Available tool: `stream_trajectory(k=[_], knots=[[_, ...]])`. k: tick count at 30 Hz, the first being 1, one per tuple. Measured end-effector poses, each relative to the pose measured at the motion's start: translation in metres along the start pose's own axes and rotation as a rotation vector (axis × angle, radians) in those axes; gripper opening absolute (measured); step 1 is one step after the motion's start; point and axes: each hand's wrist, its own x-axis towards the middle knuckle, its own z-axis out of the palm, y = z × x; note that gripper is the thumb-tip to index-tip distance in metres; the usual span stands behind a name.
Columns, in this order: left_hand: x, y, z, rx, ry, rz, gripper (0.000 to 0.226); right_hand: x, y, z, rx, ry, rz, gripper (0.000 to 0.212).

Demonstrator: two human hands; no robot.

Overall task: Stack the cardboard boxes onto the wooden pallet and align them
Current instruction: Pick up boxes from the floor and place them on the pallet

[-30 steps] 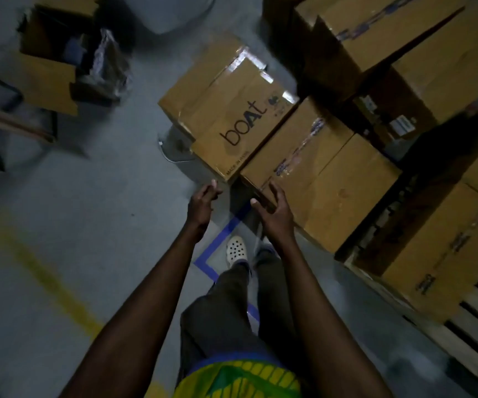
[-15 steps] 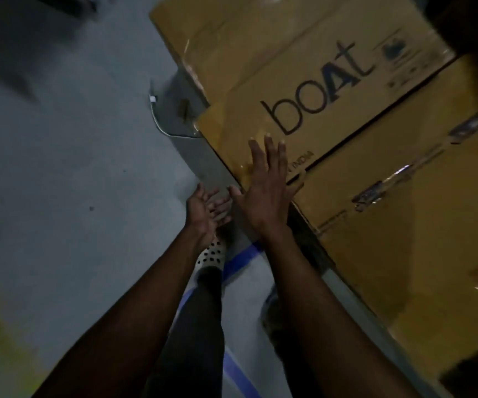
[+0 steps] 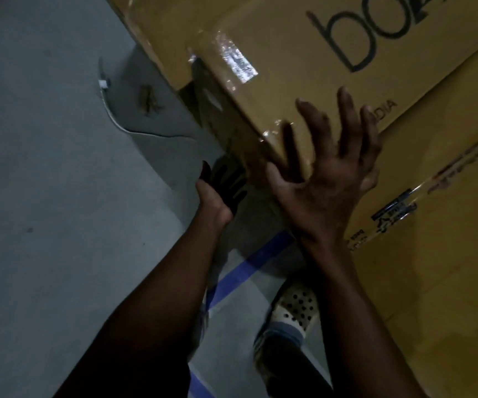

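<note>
A brown cardboard box printed "boAt" (image 3: 304, 61) fills the upper middle of the head view, its near corner taped. My right hand (image 3: 329, 179) lies spread flat over that near corner, fingers apart. My left hand (image 3: 217, 193) is lower, in shadow against the box's dark side face, fingers spread upward. A second cardboard box (image 3: 439, 254) with a taped seam sits right beside it on the right. The pallet is not in view.
Grey concrete floor (image 3: 45, 196) spreads to the left, with a white strap (image 3: 108, 110) and a scrap lying on it. A blue tape line (image 3: 249, 268) crosses the floor near my white perforated shoe (image 3: 298, 308).
The camera has closed in on the boAt box. My right hand stays spread over its near corner. My left hand has moved up against the box's side.
</note>
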Motion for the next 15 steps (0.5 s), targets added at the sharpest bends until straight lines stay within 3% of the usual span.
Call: stream_trajectory(k=[3, 6, 10, 15], knots=[[-0.014, 0.012, 0.049, -0.037, -0.037, -0.005, 0.073, 0.025, 0.02, -0.011, 0.074, 0.049, 0.045, 0.061], [-0.019, 0.02, 0.095, 0.086, -0.041, 0.017, 0.064, 0.05, 0.054, -0.016, 0.054, 0.087, 0.176, 0.05], [-0.007, 0.021, 0.124, 0.263, 0.029, 0.073, 0.049, 0.082, 0.082, -0.016, 0.102, -0.005, 0.361, 0.065], [0.025, 0.048, 0.131, 0.138, -0.037, 0.136, 0.064, 0.069, 0.057, 0.01, 0.129, -0.255, 0.23, 0.108]])
